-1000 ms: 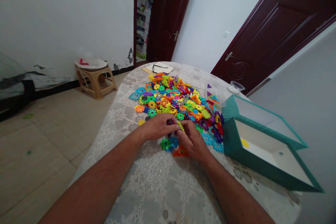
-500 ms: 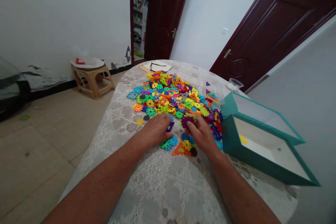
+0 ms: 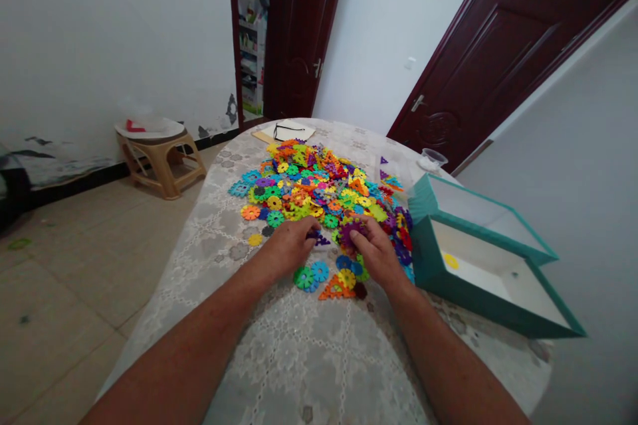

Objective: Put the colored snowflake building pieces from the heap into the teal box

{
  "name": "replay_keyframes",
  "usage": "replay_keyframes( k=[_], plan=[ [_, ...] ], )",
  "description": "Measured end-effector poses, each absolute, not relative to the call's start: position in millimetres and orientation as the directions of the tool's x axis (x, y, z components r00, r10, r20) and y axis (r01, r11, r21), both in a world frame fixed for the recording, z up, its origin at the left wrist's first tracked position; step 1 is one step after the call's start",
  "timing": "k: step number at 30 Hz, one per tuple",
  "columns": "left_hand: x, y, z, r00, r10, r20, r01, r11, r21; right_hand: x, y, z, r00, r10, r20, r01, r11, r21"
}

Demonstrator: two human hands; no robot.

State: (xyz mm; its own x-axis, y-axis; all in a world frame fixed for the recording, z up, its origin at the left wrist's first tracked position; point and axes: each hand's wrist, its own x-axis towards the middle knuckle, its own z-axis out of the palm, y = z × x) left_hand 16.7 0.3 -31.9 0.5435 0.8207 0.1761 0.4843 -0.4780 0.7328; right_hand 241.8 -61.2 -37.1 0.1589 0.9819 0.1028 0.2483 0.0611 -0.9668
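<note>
Between the fingertips of my left hand (image 3: 289,246) is a dark purple triangular interlocking piece (image 3: 321,239), held just above the cloth. My right hand (image 3: 379,254) pinches a purple toothed plastic piece (image 3: 349,234), thumb on top; yellow-green bits show beside it, and I cannot tell if they are joined. Beyond both hands spreads a heap of colourful plastic pieces (image 3: 319,186), mostly notched discs. Nearer to me lie a green disc (image 3: 303,277), a light blue disc (image 3: 319,271), a yellow disc (image 3: 347,278) and an orange triangle (image 3: 335,289).
A teal box (image 3: 468,305) with its lid (image 3: 478,212) stands at the right, a yellow disc inside. Glasses (image 3: 288,129) rest on papers at the back. A clear plastic cup (image 3: 433,158) sits at the far right edge. A stool (image 3: 164,163) stands left of the table (image 3: 279,358).
The left fingers have drawn in around the purple triangle, which shows more clearly now. My right hand keeps its purple piece. The whole view has shifted a little.
</note>
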Motion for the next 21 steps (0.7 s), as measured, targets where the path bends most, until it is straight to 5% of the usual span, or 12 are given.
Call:
replay_keyframes(
  k=[11,21],
  plan=[
    [17.8,1.8,-28.0,0.574,0.811,0.114,0.378,-0.387,0.841,238.4,-57.9,-31.2,0.110,0.989,0.096,0.193,0.073,-0.978],
    [12.4,9.1,-31.8,0.514,0.845,0.148,0.461,-0.418,0.783,263.1,-65.7,16.6,0.143,0.975,0.171,0.268,0.128,-0.955]
  ],
)
